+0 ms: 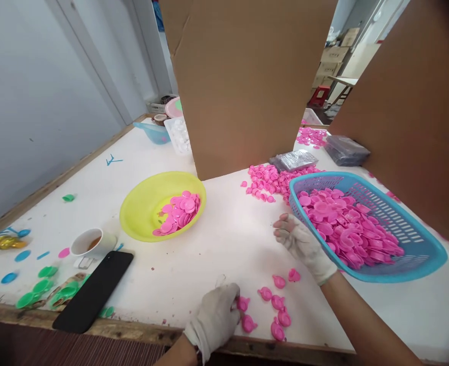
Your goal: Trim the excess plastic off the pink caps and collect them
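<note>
1. While the gloved left hand (217,316) curls its fingers against small pink pieces (248,324) near the table's front edge, whether it grips one cannot be told.
2. The gloved right hand (302,245), fingers loosely bent and partly open, is just beside the blue basket (418,262), which holds pink parts (356,229).
3. Behind the basket's left end lies a pink heap (266,179).
4. Farther left, a yellow bowl (138,211) holds pink discs (180,211); a black phone (94,290) lies near a white cup (104,247).
</note>
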A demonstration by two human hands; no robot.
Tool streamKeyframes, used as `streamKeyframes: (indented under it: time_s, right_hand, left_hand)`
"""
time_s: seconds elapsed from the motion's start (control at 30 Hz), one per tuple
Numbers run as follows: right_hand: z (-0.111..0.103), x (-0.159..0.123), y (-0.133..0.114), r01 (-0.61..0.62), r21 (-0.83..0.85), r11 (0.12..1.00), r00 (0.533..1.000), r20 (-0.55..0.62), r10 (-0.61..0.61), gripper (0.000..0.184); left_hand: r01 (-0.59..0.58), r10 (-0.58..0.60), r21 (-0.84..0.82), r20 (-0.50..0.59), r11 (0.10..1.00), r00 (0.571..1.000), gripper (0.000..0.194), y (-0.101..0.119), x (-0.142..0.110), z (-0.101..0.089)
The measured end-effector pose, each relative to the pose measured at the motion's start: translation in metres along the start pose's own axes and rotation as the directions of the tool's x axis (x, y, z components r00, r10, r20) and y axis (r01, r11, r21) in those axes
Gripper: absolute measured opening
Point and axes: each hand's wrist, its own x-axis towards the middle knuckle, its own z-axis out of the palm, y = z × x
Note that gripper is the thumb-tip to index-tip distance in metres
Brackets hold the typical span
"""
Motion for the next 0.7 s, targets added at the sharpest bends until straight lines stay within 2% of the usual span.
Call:
streamKeyframes:
  time_s: [0.07, 0.1, 0.13, 0.23, 0.33, 0.43, 0.57, 0.63, 0.7]
  right_hand:
    - [0.008, 0.028, 0.004, 0.060, -0.352, 0.934, 0.998, -0.004, -0.066, 0.029]
    - [0.012, 0.045, 0.005, 0.078, -0.548, 0.833, 0.993, -0.029, -0.112, 0.030]
    - [0.016, 0.063, 0.007, 0.086, -0.637, 0.766, 0.989, -0.040, -0.145, 0.033]
    - [0.020, 0.108, 0.009, 0.113, -0.751, 0.651, 0.980, -0.023, -0.196, 0.042]
    - [0.018, 0.129, 0.012, 0.120, -0.821, 0.558, 0.982, 0.017, -0.186, 0.045]
    - [0.019, 0.123, 0.018, 0.130, -0.864, 0.487, 0.986, 0.060, -0.157, 0.036]
    - [0.025, 0.095, 0.025, 0.153, -0.890, 0.430, 0.984, 0.099, -0.147, 0.029]
    - [0.028, 0.080, 0.026, 0.182, -0.891, 0.415, 0.980, 0.130, -0.151, 0.027]
    - [0.029, 0.065, 0.022, 0.221, -0.879, 0.423, 0.974, 0.178, -0.138, 0.024]
  left_hand:
    - [0.022, -0.020, 0.024, -0.061, 0.999, 0.998, 0.012, 0.001, 0.009, 0.001]
    - [0.037, -0.034, 0.024, -0.092, 0.999, 0.995, 0.014, 0.001, 0.016, -0.001]
    - [0.050, -0.047, 0.019, -0.118, 0.999, 0.992, 0.016, 0.001, 0.025, -0.006]
    - [0.095, -0.097, -0.022, -0.143, 0.995, 0.985, 0.018, 0.000, 0.045, -0.020]
    - [0.093, -0.105, -0.078, -0.172, 0.993, 0.979, 0.017, 0.001, 0.048, -0.023]
    - [-0.009, -0.006, -0.068, -0.221, 0.998, 0.975, 0.021, 0.006, 0.041, -0.016]
    - [-0.165, 0.171, 0.055, -0.149, 0.985, 0.974, 0.015, 0.015, 0.039, 0.002]
    - [-0.179, 0.185, 0.053, -0.151, 0.982, 0.971, 0.012, 0.016, 0.042, 0.006]
    - [-0.185, 0.184, 0.017, -0.228, 0.983, 0.956, 0.015, 0.014, 0.044, 0.000]
